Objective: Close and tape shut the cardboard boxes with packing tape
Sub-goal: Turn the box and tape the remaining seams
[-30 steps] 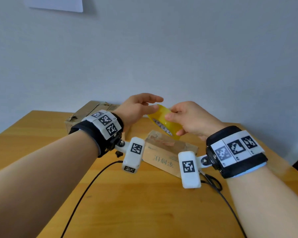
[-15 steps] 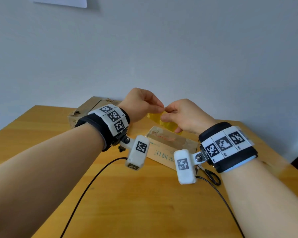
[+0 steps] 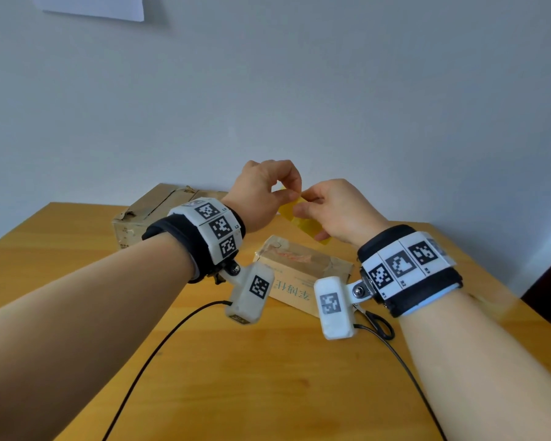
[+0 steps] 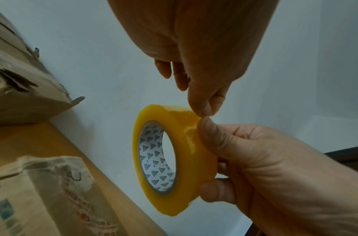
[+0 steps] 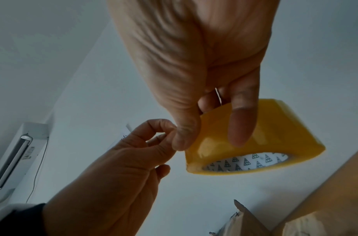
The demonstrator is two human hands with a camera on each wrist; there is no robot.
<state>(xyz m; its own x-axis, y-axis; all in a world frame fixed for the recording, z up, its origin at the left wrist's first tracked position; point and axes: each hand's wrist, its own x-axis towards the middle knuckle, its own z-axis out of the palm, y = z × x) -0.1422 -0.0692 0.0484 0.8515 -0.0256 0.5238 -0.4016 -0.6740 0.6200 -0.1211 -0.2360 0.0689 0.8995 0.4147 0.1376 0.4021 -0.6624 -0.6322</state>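
Since a second ago both hands have been lifted a little and drawn together, and the left fingers, then loosely spread over the roll, are now pinched. The tape [image 4: 174,159] is held in the air above the desk [image 3: 268,377] by the right hand [image 3: 341,211], thumb on the outer face and fingers curled round the far side. The left hand [image 3: 261,195] is pinched at the roll's upper edge, thumb and forefinger closed; what lies between them cannot be told. One box [image 3: 299,275] lies below the hands, another box [image 3: 147,211] farther left. Scissors [image 3: 379,324] are partly hidden.
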